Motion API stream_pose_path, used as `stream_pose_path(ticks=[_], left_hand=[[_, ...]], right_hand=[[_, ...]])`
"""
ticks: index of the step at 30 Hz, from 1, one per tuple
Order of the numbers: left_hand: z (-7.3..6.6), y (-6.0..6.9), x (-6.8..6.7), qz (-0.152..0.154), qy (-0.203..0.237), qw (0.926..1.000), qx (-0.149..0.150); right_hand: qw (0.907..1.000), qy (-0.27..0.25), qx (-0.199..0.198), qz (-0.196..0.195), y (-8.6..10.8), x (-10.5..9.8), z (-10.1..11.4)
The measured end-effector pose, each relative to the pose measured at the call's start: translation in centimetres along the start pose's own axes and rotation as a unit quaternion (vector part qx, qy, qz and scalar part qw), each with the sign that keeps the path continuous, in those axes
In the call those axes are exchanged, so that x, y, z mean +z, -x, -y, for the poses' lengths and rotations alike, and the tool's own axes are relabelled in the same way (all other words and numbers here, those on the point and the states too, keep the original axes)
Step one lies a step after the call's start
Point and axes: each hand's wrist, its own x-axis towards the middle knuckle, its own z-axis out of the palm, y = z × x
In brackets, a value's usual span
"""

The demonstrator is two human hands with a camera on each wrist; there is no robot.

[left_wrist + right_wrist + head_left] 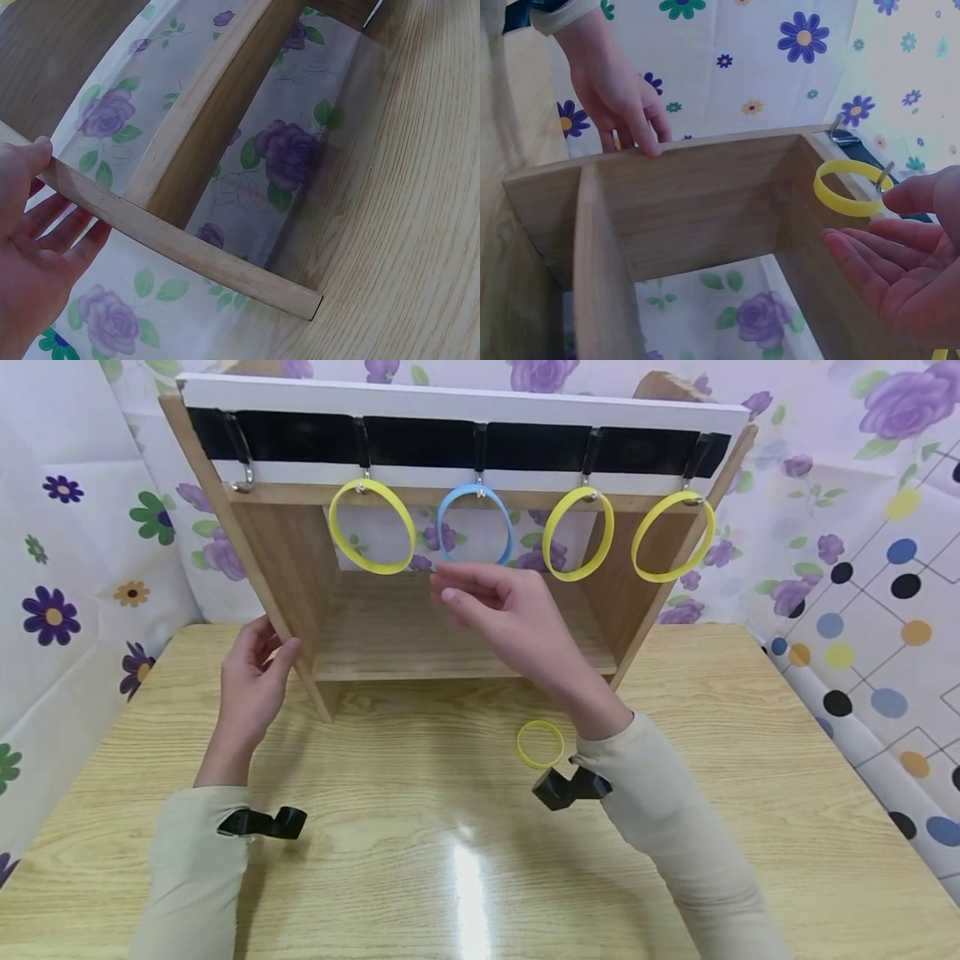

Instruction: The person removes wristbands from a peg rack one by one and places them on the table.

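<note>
My left hand [257,672] grips the front edge of the wooden shelf's [184,244] left side panel, thumb on one face and fingers on the other. My right hand [506,614] is raised before the shelf, just below a hanging blue ring [442,518], its fingers loosely extended and nothing seen between them. Left of the blue ring, a yellow ring [335,531] hangs from a hook; the right wrist view shows a yellow ring [832,196] close to the right fingertips. Two more yellow rings, one second from right [551,539] and one rightmost [637,547], hang farther right.
The leftmost metal hook [246,481] on the black-and-white rail [420,443] is bare. A thinner yellow ring [519,750] lies on the wooden table [390,860] near the right wrist. Patterned sheets [847,635] line the back and sides.
</note>
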Motion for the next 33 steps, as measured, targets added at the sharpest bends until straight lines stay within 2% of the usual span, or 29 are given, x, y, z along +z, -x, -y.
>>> stream_pose_path(ticks=[5,11,33], left_hand=[[0.0,0.0,0.0,-0.002,0.001,1.0,-0.002],[0.0,0.1,-0.1,-0.006,0.001,1.0,-0.002],[0.0,0.2,0.1,-0.003,0.007,1.0,0.006]], right_hand=[[0.9993,0.029,-0.004,-0.021,-1.2,0.2,0.7],[0.9995,0.02,0.002,-0.025,-2.4,1.0,0.7],[0.9981,0.008,0.015,-0.06,-3.9,2.9,1.0]])
